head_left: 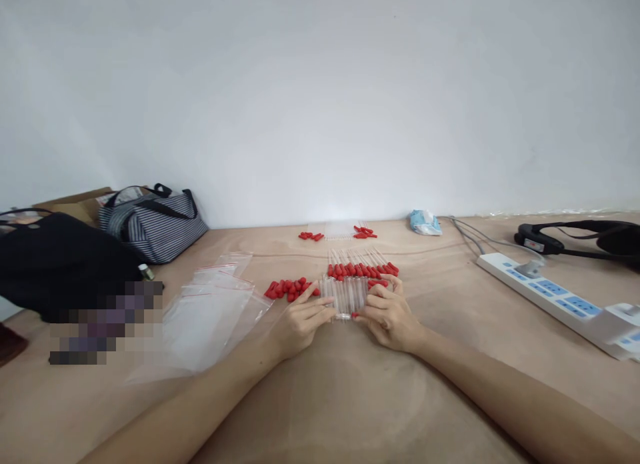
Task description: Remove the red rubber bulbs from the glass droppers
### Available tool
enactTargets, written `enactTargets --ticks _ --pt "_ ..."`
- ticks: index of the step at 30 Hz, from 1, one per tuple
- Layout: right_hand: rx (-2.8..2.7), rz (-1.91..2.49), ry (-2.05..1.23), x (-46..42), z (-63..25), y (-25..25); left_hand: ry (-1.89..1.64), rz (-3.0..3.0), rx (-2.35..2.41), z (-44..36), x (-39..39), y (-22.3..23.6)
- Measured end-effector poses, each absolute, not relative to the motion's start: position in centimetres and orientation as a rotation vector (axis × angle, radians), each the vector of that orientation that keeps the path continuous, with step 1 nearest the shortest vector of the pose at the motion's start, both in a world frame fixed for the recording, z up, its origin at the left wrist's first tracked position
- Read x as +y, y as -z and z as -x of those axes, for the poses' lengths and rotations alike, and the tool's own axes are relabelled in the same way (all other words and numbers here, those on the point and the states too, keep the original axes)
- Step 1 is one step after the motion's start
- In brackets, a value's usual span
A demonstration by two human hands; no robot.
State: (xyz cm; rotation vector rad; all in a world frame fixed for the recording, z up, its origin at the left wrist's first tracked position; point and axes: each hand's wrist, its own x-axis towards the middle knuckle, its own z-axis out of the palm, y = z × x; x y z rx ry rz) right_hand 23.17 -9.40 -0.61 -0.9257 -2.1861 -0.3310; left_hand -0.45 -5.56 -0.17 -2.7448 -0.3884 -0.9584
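My left hand (300,321) and my right hand (389,317) close in from both sides on a bunch of clear glass tubes (345,296) lying on the table, fingers curled against them. A loose heap of red rubber caps (290,289) lies just beyond my left hand. A row of capped tubes (363,264) with red tops lies right behind the bunch. Farther back, more clear tubes and a few red caps (365,233) sit near the wall.
Clear zip bags (210,311) lie at left. A striped bag (150,224) and a black bag (55,264) stand at far left. A white power strip (555,301), a black headset (575,241) and a blue packet (425,222) are at right.
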Motion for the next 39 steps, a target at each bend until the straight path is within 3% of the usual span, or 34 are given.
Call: enactTargets --ticks 8,19,39 --pt "-1.710 1.155 0.013 -7.2 -25.7 1.7 1.131 2.644 -0.909 1.3 -4.5 0.9" --pt "-1.439 1.529 -0.295 -6.2 -26.9 1.5 1.014 2.542 -1.012 -0.4 -4.3 1.1" --pt "-1.508 1.518 -0.333 -5.5 -29.0 2.2 0.988 2.831 -1.090 -0.3 -5.9 -0.7"
